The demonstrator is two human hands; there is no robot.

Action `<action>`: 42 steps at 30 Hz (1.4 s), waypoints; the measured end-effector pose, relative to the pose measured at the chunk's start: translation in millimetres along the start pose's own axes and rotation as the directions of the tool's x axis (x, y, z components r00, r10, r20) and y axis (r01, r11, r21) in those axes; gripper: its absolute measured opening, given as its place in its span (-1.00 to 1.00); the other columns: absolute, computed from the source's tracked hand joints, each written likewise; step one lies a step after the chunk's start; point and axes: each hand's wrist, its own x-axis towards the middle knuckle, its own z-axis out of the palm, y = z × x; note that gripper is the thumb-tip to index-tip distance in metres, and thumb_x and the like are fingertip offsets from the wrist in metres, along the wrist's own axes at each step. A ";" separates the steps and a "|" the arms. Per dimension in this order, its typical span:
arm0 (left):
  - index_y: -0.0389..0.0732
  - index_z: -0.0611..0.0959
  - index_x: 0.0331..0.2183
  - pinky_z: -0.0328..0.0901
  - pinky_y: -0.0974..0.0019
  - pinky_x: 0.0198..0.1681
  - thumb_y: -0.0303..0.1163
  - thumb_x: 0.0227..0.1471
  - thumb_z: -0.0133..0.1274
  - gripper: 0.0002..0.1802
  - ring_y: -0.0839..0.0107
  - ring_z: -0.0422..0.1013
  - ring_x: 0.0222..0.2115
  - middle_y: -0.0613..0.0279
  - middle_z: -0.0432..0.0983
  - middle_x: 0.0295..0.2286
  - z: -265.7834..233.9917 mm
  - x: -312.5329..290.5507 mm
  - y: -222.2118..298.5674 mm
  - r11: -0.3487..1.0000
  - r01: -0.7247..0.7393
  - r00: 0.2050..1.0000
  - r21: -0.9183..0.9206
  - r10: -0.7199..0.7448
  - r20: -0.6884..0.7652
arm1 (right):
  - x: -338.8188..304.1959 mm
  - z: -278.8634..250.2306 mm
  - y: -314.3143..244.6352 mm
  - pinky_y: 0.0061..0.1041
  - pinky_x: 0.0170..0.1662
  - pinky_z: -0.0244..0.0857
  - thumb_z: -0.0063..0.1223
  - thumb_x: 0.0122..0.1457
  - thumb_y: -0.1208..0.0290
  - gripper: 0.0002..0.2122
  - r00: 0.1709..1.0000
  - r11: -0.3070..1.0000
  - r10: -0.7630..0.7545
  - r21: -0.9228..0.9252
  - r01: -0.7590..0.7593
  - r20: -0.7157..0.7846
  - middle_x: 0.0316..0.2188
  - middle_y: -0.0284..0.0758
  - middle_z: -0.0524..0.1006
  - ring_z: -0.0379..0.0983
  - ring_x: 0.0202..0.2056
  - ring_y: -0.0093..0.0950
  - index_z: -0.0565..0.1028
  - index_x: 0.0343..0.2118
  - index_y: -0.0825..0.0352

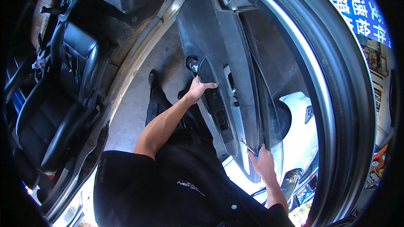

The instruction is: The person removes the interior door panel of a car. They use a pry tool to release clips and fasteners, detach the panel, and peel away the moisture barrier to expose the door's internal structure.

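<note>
Two bare hands at one car door panel (pixel 245 96), with one blue-handled tool (pixel 256 154) held.
Left hand (pixel 197 91) at the single armrest (pixel 218 108) on the panel's left side, thumb stretched out across it, other fingers mostly hidden, so cannot tell how tightly closed. Right hand (pixel 264 163) at the panel's lower right edge, fingers curled closed round the tool's handle, slim metal end slanting up and left over the panel; cannot tell whether touching. One inside-handle recess (pixel 230 82) near the panel's middle. Two dark shoes (pixel 192 64) left of the panel, one just beside it, one well apart. Farther left of the panel, one black seat (pixel 54 122). Right of the panel's lower part, one white car (pixel 301 143).
</note>
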 end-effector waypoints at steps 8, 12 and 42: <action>-0.31 0.45 0.33 0.35 -0.08 0.24 0.35 0.38 -0.09 -0.07 0.10 0.45 0.14 -0.10 0.52 0.13 -96.6 73.1 89.5 0.993 -0.116 0.963 -0.036 0.104 -0.248 | 8.2 6.3 12.4 -0.18 -0.08 0.62 0.41 0.23 0.02 -0.20 0.996 0.997 -0.050 -0.059 0.045 -0.070 -0.21 0.20 0.69 0.73 -0.17 0.03 0.45 0.17 0.80; -0.21 0.62 0.21 0.38 0.14 0.20 -0.12 0.35 0.03 -0.46 0.07 0.54 0.13 -0.05 0.62 0.13 -143.2 171.4 193.7 0.705 -0.427 0.627 0.566 0.682 -0.377 | 4.8 9.6 9.9 -0.11 -0.06 0.61 0.42 0.22 0.06 -0.25 0.995 0.998 -0.030 -0.054 0.024 -0.096 -0.21 0.19 0.70 0.72 -0.19 0.07 0.47 0.18 0.74; -0.17 0.70 0.06 0.46 -0.01 0.12 -0.15 0.33 0.03 -0.58 -0.11 0.57 0.04 -0.02 0.66 0.03 -213.1 246.2 188.3 0.154 -0.310 0.772 0.938 0.616 0.155 | 9.8 2.0 5.7 -0.07 -0.14 0.61 0.38 0.25 0.01 -0.23 1.000 0.998 0.001 -0.067 -0.002 -0.011 -0.29 0.21 0.69 0.72 -0.23 0.10 0.44 0.14 0.78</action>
